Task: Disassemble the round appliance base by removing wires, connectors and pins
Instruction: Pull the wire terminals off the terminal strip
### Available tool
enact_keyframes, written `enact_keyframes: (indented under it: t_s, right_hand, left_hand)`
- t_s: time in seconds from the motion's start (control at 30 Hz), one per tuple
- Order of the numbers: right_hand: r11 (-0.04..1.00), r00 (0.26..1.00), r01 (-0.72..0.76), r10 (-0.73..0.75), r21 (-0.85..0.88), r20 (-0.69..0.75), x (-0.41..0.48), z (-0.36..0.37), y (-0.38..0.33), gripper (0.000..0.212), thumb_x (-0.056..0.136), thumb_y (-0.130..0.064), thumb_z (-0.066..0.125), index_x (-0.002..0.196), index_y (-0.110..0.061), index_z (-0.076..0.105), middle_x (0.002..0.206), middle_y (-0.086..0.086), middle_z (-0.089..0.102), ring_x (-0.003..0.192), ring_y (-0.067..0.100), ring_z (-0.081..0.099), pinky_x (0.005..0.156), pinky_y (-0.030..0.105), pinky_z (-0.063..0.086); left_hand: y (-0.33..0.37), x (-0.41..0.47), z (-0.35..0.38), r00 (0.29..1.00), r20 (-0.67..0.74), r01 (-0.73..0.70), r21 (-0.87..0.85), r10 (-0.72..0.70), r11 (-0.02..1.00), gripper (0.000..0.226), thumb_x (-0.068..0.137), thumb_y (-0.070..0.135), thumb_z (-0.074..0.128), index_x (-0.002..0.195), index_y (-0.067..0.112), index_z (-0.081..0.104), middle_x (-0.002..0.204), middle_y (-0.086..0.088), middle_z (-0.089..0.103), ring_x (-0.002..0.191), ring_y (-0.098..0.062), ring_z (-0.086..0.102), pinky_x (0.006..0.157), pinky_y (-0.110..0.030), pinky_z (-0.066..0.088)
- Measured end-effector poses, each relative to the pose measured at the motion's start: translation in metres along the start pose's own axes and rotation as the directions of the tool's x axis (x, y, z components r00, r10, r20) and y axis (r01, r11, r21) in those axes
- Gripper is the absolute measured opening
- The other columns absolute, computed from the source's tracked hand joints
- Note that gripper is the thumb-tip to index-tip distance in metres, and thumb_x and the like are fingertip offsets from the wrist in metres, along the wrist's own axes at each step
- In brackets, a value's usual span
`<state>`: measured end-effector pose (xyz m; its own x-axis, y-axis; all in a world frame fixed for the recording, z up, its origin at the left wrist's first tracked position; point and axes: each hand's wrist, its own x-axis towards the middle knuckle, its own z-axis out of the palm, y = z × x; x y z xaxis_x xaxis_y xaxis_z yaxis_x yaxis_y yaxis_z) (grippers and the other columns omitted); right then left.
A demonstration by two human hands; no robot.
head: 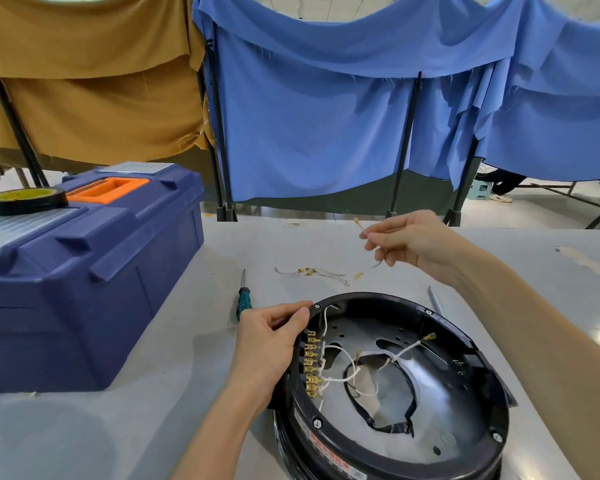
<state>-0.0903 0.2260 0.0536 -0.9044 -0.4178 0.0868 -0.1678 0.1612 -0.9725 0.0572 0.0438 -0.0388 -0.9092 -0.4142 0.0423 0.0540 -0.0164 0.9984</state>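
The round black appliance base (471,393) lies open side up on the grey table in front of me. A row of brass connectors (311,363) lines its left inner wall, with white wires (340,351) running across the inside. My left hand (269,344) grips the base's left rim just above the connectors. Above the table, beyond the base, my right hand (404,239) pinches a thin loose wire with a brass terminal (357,221) at its end. Several removed wires and terminals (312,271) lie on the table behind the base.
A green-handled screwdriver (242,299) lies left of the base. A grey tool (435,301) sticks out behind the rim. A large blue toolbox (84,271) with a tape roll (25,199) on top stands at the left. Blue and brown cloth screens hang behind the table.
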Motion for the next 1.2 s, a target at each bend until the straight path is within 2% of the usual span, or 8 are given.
enact_keyframes:
  t_s: [0.17,0.33,0.47,0.6,0.77,0.9,1.03,1.2]
  right_hand:
    - [0.946,0.992,0.001,-0.041,-0.326,-0.117,0.051,0.005,0.006,0.006,0.084,0.002,0.069,0.085,-0.001,0.075,0.073,0.01,0.073,0.057,0.012,0.057,0.047,0.021,0.042]
    - [0.766,0.999,-0.008,-0.027,-0.642,-0.045,0.084,0.037,0.03,0.006,0.089,-0.002,0.065,0.089,0.0,0.07,0.077,0.014,0.07,0.058,0.019,0.066,0.049,0.023,0.048]
    - [0.67,0.999,0.035,-0.019,-0.742,0.03,0.1,0.06,0.045,0.013,0.088,0.007,0.059,0.093,0.003,0.07,0.081,0.016,0.07,0.06,0.02,0.067,0.069,0.029,0.059]
    - [0.6,0.989,0.145,-0.076,-0.786,0.124,0.108,0.079,0.054,0.025,0.087,0.009,0.054,0.102,-0.001,0.072,0.104,0.015,0.071,0.098,0.027,0.066,0.087,0.033,0.054]
    - [0.561,0.98,0.19,-0.061,-0.806,0.188,0.107,0.08,0.057,0.041,0.088,0.012,0.046,0.12,-0.003,0.066,0.119,0.012,0.068,0.112,0.026,0.061,0.097,0.031,0.048]
    - [0.602,0.991,0.135,-0.08,-0.787,0.109,0.103,0.067,0.047,0.036,0.093,0.007,0.043,0.117,-0.003,0.068,0.118,0.015,0.067,0.112,0.028,0.061,0.098,0.035,0.048]
    - [0.632,0.989,0.141,-0.128,-0.762,0.076,0.081,0.054,0.027,0.023,0.094,-0.004,0.055,0.111,-0.004,0.071,0.114,0.012,0.067,0.105,0.026,0.063,0.094,0.037,0.051]
    - [0.69,0.947,0.317,-0.271,-0.65,0.174,0.022,0.056,0.005,0.012,0.088,-0.01,0.066,0.095,-0.008,0.075,0.086,-0.002,0.071,0.083,0.011,0.064,0.073,0.018,0.048]
  left_hand:
    - [-0.003,0.003,0.0,1.0,-0.005,-0.01,0.006,0.01,1.0,0.013,0.086,0.012,0.067,0.093,0.017,0.078,0.089,0.002,0.076,0.089,-0.016,0.072,0.091,-0.043,0.054]
    - [-0.004,0.005,-0.001,1.0,-0.001,-0.028,0.027,0.028,0.999,0.014,0.086,0.015,0.067,0.095,0.018,0.077,0.09,0.004,0.076,0.09,-0.013,0.071,0.091,-0.041,0.054]
    - [-0.006,0.006,-0.001,0.999,-0.005,-0.042,0.034,0.042,0.999,0.014,0.086,0.015,0.067,0.094,0.021,0.078,0.089,0.007,0.076,0.09,-0.01,0.071,0.09,-0.039,0.055]
    - [-0.007,0.005,-0.001,0.998,-0.006,-0.057,0.038,0.058,0.998,0.014,0.086,0.015,0.067,0.092,0.023,0.078,0.089,0.009,0.076,0.089,-0.008,0.07,0.09,-0.036,0.055]
    - [-0.007,0.006,0.0,0.998,-0.003,-0.058,0.034,0.058,0.998,0.014,0.086,0.016,0.067,0.091,0.024,0.078,0.088,0.009,0.076,0.089,-0.008,0.071,0.089,-0.036,0.055]
    - [-0.006,0.005,-0.001,0.998,-0.003,-0.059,0.028,0.06,0.998,0.014,0.086,0.016,0.067,0.093,0.022,0.078,0.089,0.009,0.076,0.09,-0.007,0.07,0.09,-0.036,0.055]
    - [-0.004,0.003,0.0,0.999,-0.005,-0.037,0.009,0.037,0.999,0.013,0.086,0.015,0.068,0.093,0.02,0.078,0.089,0.006,0.076,0.088,-0.011,0.071,0.089,-0.039,0.055]
    - [-0.002,0.001,0.001,0.999,-0.025,-0.03,0.002,0.03,1.0,0.011,0.085,0.015,0.07,0.09,0.019,0.078,0.088,0.004,0.076,0.088,-0.015,0.072,0.088,-0.041,0.055]
